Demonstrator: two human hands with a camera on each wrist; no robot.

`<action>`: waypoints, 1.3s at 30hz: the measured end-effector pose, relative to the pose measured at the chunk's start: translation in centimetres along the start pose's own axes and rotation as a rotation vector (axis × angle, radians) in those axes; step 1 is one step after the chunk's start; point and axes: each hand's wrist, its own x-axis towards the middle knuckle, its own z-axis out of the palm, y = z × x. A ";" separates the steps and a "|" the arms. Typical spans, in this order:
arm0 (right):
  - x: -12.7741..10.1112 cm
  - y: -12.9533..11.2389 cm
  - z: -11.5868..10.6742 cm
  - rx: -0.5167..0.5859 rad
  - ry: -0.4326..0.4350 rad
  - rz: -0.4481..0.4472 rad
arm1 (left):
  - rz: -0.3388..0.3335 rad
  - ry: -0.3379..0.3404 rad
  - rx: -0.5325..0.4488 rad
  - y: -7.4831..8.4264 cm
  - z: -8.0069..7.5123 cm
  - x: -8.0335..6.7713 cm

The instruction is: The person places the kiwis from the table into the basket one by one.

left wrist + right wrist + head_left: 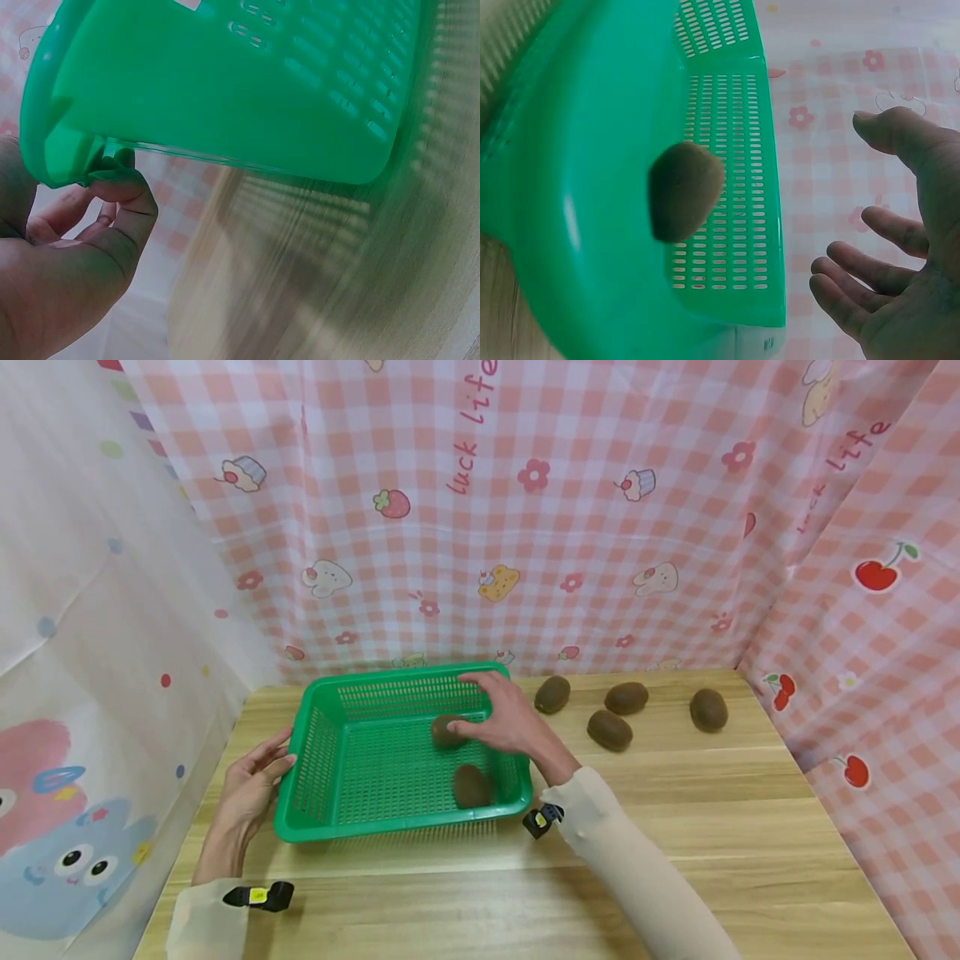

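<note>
A green plastic basket (405,825) with slotted sides stands on the wooden table. My left hand (251,785) grips its left rim, fingers curled at the edge in the left wrist view. Over the basket's right end is my right hand (512,717), its fingers spread and holding nothing. One brown kiwi (444,735) is inside the basket, partly overlapped by the right thumb in the head view. Nearer the front wall lies a second kiwi (472,787). The right wrist view shows a blurred kiwi (686,193) apart from the open hand.
Several more kiwis (610,730) lie on the table (675,827) to the right of the basket, one kiwi (708,710) farthest right. A pink checked cloth (480,535) hangs behind the table and along the right. At the left hangs a white patterned cloth (112,602).
</note>
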 end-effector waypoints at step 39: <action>-2.1 4.8 -3.0 -0.225 0.032 0.098 | -0.003 0.002 -0.010 0.0 0.1 -0.1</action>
